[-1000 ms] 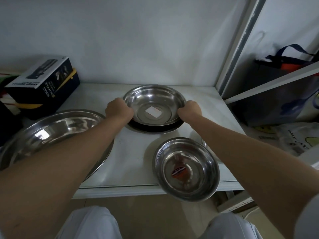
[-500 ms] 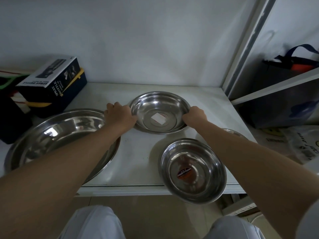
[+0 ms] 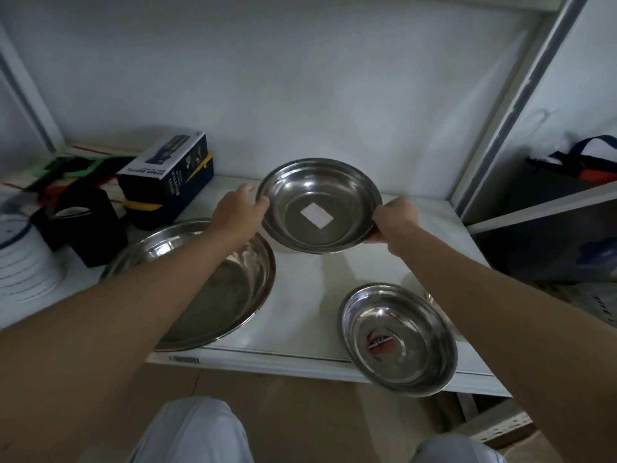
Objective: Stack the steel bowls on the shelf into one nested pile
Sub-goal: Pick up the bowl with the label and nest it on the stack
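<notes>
Steel bowl (image 3: 319, 205), medium, white sticker on its floor, is held at its rim by both hands above the back of the shelf (image 3: 300, 295), tilted toward the camera. Left hand (image 3: 238, 212): grip closed on the left rim, thumb over the lip, fingers partly hidden behind it. Right hand (image 3: 395, 218): grip closed on the right rim, fingers curled under the edge. Shadow beneath the bowl; whether its lower edge touches the shelf cannot be told.

Large bowl (image 3: 217, 282) sits left of centre, partly covered by the left forearm; its right rim lies just below the held bowl's left edge. Small bowl (image 3: 397, 339), red-and-blue label inside, sits at front right and overhangs the shelf's front lip. Another steel rim (image 3: 434, 302) shows behind it, mostly hidden by the right forearm.

Open room: bare white shelf between the large bowl and the small bowl, and a strip behind the held bowl up to the back wall (image 3: 300, 95).

Shelf surface white, glossy, with a barcode label on its front edge. Black product box (image 3: 167, 182) at back left, dark clutter and a white ribbed container (image 3: 23, 262) further left. Grey upright post (image 3: 514, 101) bounds the right side; beyond it a dark bag (image 3: 567, 168) on a neighbouring shelf. Tan floor and pale trouser knees below.
</notes>
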{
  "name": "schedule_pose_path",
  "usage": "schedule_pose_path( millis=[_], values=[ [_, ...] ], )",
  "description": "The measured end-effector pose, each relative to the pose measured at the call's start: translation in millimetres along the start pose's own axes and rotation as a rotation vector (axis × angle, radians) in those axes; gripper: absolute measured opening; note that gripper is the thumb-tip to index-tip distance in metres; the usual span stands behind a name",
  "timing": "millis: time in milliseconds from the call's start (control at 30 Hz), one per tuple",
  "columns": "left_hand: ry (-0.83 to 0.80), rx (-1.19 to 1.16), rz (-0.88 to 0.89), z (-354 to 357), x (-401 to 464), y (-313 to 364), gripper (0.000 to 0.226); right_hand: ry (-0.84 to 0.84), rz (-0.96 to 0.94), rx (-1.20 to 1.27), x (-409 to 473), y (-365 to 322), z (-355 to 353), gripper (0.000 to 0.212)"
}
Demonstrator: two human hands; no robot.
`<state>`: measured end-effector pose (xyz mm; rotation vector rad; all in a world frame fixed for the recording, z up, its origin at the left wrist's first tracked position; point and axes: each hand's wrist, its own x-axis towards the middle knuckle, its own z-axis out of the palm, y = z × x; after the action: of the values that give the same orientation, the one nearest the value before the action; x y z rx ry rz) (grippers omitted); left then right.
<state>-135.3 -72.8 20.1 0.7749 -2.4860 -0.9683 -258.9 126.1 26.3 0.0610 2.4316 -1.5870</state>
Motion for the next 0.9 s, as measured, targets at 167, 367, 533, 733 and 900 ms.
schedule_pose_path(
  millis=[167,367,533,733,900],
  values=[
    [0.171,0.008,-0.119,-63,-4,-26,0.048,-0.174,-0.112,0.026,-43,-41,46,0.021],
    [0.388,-0.007,-0.264,-129,-33,-81,0.043,-0.28,-0.217,-0.039,-97,-69,109,0.024],
    [0.331,-0.045,-0.318,-133,-55,-112,0.03,-0.288,-0.229,-0.161,-115,-59,131,0.019],
    [0.237,-0.056,-0.385,-120,-68,-134,0.031,-0.271,-0.22,-0.295,-115,-34,133,0.024],
    [0.138,-0.019,-0.35,-114,-71,-148,0.009,-0.248,-0.25,-0.448,-114,-14,138,0.017]
  ],
)
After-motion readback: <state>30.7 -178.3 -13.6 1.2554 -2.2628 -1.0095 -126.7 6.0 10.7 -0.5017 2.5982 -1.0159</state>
